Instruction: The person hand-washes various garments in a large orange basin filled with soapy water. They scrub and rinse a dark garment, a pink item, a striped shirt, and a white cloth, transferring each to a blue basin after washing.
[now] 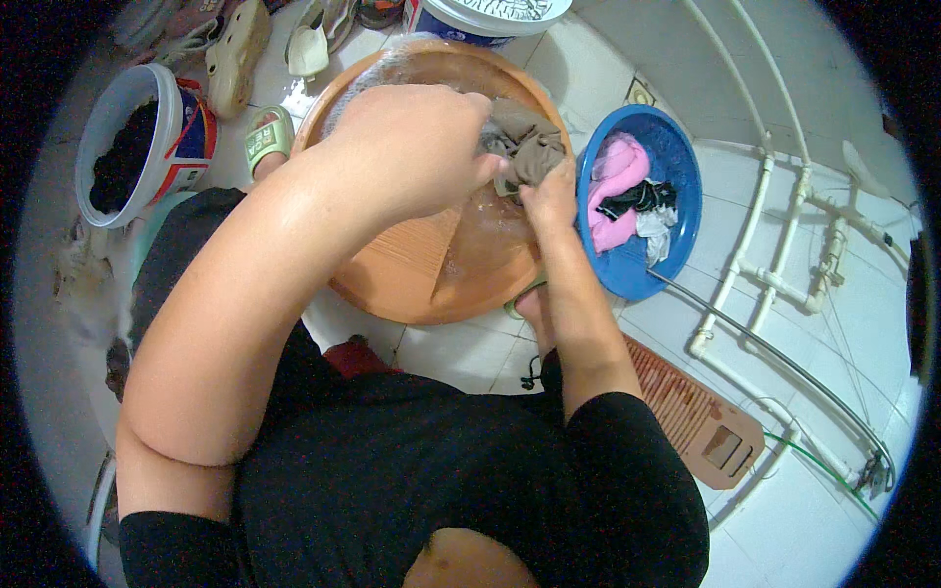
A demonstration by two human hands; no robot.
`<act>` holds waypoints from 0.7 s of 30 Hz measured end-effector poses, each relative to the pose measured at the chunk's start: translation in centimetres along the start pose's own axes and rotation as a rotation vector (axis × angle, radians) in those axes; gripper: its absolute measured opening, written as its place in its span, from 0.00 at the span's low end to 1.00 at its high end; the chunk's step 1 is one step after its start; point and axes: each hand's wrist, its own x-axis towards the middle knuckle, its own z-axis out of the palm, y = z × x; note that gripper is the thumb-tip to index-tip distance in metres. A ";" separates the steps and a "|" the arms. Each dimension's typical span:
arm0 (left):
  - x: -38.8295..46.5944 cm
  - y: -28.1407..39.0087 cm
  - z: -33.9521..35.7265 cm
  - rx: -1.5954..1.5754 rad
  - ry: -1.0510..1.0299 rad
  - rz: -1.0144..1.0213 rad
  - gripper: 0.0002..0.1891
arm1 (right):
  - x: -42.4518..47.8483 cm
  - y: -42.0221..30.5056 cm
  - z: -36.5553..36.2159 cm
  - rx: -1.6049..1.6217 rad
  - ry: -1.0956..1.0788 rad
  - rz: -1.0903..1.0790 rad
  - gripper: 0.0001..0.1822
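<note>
A wide orange plastic basin with water and suds stands on the tiled floor before me; its ribbed washboard surface shows at the near left. Over its far right part, a wet grey-brown cloth is bunched between my hands. My left hand reaches across from the left, its fingers at the cloth's left side and partly hidden from view. At the basin's right rim, my right hand grips the cloth's right end. The cloth's lower side hangs close above the water.
A blue basin holding pink, black and white cloths touches the right side. A brown washboard, a hose and white wall pipes lie beyond. Buckets and shoes stand left and ahead.
</note>
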 end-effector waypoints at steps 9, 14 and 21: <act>0.5 0.9 0.7 0.049 -0.148 -0.053 0.21 | -5.9 1.3 12.4 -0.069 -0.435 0.112 0.26; 0.8 1.5 1.1 0.067 -0.206 -0.021 0.21 | -7.1 7.7 19.8 0.200 -0.361 -0.022 0.27; 0.3 1.9 1.9 0.034 -0.147 0.031 0.16 | -9.0 1.7 11.2 -0.124 -0.838 -0.230 0.31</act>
